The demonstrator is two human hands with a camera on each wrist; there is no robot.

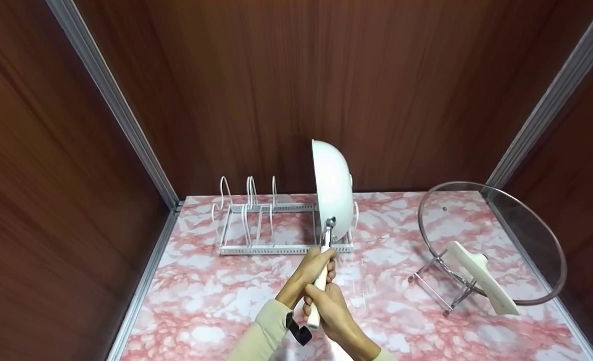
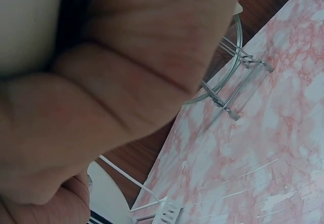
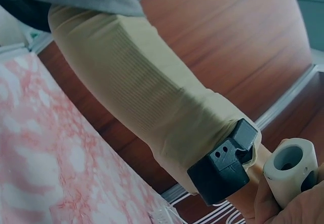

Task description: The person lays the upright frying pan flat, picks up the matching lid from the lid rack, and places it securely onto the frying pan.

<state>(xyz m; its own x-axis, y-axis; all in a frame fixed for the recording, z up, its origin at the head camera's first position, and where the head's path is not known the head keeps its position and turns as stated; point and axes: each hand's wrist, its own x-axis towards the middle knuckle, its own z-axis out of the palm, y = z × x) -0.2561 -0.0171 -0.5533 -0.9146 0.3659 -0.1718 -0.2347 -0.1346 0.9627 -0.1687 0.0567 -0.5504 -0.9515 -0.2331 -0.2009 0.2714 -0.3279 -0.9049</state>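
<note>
Right hand (image 1: pixel 332 308) and left hand (image 1: pixel 314 268) curl fingers round handle (image 1: pixel 321 278); white pan (image 1: pixel 335 188) edgewise at rack's (image 1: pixel 261 249) right end, near table's (image 1: pixel 201 301) far edge; glass lid (image 1: pixel 499 240) by right edge.

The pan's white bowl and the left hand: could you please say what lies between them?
In the head view, the handle's metal neck lies between the bowl and the left hand.

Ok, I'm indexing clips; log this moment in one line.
left hand: grips handle; right hand: grips handle; pan: upright at rack; lid: tilted in stand
</note>
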